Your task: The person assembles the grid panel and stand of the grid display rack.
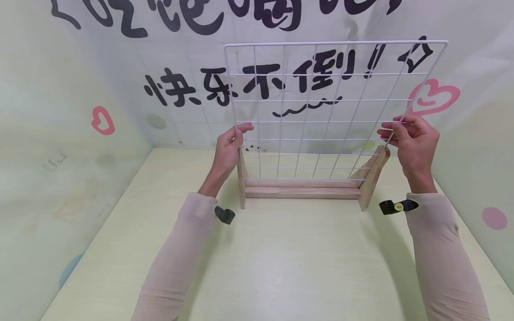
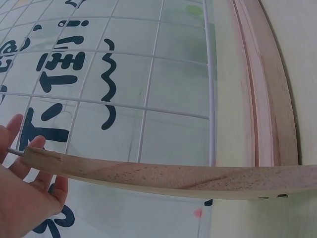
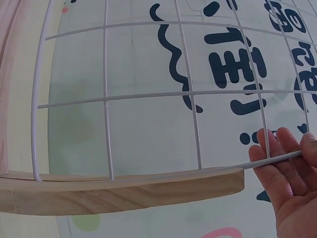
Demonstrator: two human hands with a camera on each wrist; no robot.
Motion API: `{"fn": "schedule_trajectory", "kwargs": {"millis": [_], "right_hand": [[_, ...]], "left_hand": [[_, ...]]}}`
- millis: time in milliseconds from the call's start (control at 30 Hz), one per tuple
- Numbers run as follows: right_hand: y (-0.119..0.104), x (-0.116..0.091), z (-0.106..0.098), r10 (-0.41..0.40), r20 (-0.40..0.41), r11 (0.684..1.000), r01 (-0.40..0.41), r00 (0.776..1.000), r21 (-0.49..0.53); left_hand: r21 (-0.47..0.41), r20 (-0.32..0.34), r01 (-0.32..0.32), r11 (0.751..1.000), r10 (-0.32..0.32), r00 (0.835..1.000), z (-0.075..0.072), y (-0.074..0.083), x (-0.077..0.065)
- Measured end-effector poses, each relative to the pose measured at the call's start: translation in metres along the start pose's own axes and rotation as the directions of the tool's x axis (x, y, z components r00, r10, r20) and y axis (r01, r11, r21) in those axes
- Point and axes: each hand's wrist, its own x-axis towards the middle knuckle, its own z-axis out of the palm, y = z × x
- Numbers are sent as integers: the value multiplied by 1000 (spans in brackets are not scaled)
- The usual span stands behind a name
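A white wire grid panel (image 1: 305, 100) stands upright, its lower part between the two side pieces of a wooden stand (image 1: 301, 192). My left hand (image 1: 230, 145) pinches the panel's left edge wire just above the stand's left side piece (image 2: 148, 173). On the other edge, my right hand (image 1: 417, 140) grips the wire between thumb and fingers, above the right side piece (image 3: 124, 191). In the right wrist view the panel's bottom wire (image 3: 37, 99) runs close to the stand's crossbar. Whether the panel sits in a groove cannot be made out.
The stand rests on a pale wood-grain table (image 1: 277, 249). Behind it is a whitish wall covering (image 1: 180, 49) with large black writing and pink hearts. Side walls (image 1: 60, 156) rise at the left and right of the table.
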Motion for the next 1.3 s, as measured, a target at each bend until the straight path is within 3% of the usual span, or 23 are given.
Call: {"fn": "schedule_trajectory", "kwargs": {"millis": [367,767,1300], "right_hand": [[2,-5,-2,27,6,999,-27,1000,-19],[4,-11,-6,23,5,995,-22,1000,-93],[6,-15,-7,41,10,995,-40,999,-90]], "left_hand": [[-8,5,36,999,-36,999,-1,-6,-3],[27,14,25,999,-26,1000,-2,-10,-5],[34,28,16,999,-17,999,-3,-14,-5]]}}
